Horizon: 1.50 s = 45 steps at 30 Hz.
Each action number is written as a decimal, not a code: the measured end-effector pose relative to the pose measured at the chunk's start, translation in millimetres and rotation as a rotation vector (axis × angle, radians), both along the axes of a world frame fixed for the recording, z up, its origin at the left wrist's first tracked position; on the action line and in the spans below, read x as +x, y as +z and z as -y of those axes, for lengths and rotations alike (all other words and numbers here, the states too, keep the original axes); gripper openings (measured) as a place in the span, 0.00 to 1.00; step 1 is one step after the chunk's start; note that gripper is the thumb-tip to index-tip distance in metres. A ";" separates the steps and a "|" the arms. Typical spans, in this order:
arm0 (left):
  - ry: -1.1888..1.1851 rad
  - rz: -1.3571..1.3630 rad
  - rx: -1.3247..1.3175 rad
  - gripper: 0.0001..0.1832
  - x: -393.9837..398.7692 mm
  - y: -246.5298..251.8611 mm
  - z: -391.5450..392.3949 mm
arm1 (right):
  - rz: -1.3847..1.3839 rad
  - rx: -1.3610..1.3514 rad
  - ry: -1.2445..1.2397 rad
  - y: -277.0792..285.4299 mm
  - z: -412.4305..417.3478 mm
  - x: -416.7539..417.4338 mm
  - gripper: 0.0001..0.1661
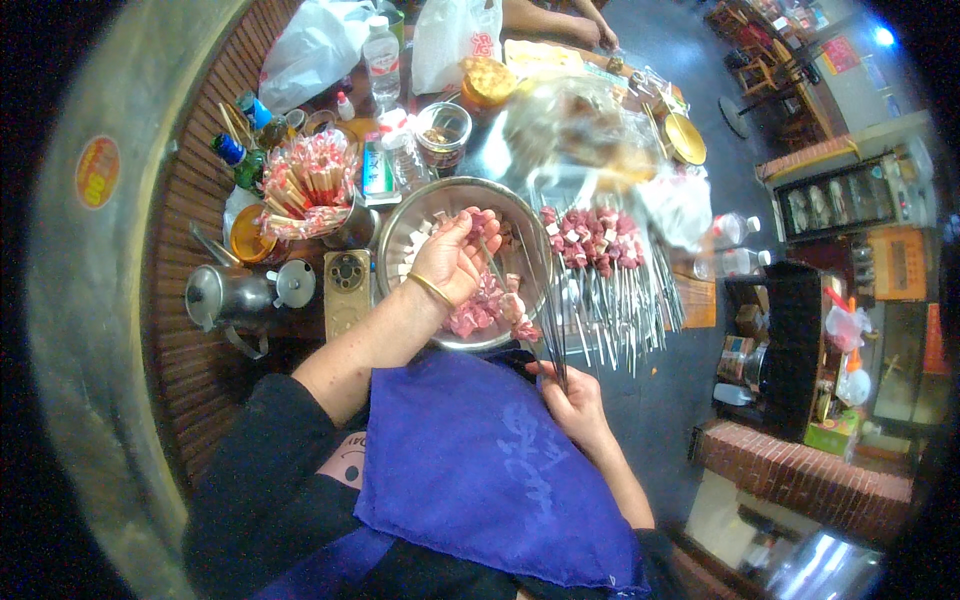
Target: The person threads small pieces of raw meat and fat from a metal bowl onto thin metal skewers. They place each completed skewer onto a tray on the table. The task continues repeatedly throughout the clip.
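Over a steel bowl [388, 281], my left hand [450, 262] is turned palm up, its fingers curled around a piece of red meat [478, 223]. A gold bracelet [431, 291] circles that wrist. By the bowl's near right side, my right hand [577, 405] grips several thin metal skewers [557, 330]. One skewer carries pale and red pieces [514, 309] and slants up towards the meat in my left hand. Loose red meat [474, 313] and white cubes [414, 244] lie in the bowl, partly hidden by my left hand and forearm.
Loaded meat skewers [596, 240] lie in a tray right of the bowl. To the left stand wrapped chopsticks [311, 180], a phone [348, 289] and a metal pot [225, 295]. Bottles, plastic bags and another person's arm [559, 22] are farther back. A blue apron [480, 457] covers my lap.
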<state>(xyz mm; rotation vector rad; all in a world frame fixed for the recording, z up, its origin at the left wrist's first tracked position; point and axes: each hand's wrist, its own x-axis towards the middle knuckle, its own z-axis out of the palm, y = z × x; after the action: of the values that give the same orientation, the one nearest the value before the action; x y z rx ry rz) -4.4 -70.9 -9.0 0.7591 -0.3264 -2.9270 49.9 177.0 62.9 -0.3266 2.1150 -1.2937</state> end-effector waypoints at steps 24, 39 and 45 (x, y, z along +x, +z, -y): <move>0.014 -0.006 -0.006 0.08 2.5 12.0 -3.8 | -0.051 -0.017 -0.039 -7.3 9.3 -0.2 0.14; 0.084 -0.002 -0.038 0.06 -0.1 12.8 0.1 | -0.195 -0.031 0.007 -7.8 9.8 1.7 0.14; 0.059 0.008 0.013 0.06 1.5 8.4 -7.3 | -0.117 -0.056 -0.020 -18.0 3.4 6.9 0.14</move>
<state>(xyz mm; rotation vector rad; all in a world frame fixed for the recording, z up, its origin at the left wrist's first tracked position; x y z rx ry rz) -2.9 -63.6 -0.6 0.7686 -0.2815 -2.8744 56.8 173.6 44.9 -0.4156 2.1865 -1.3779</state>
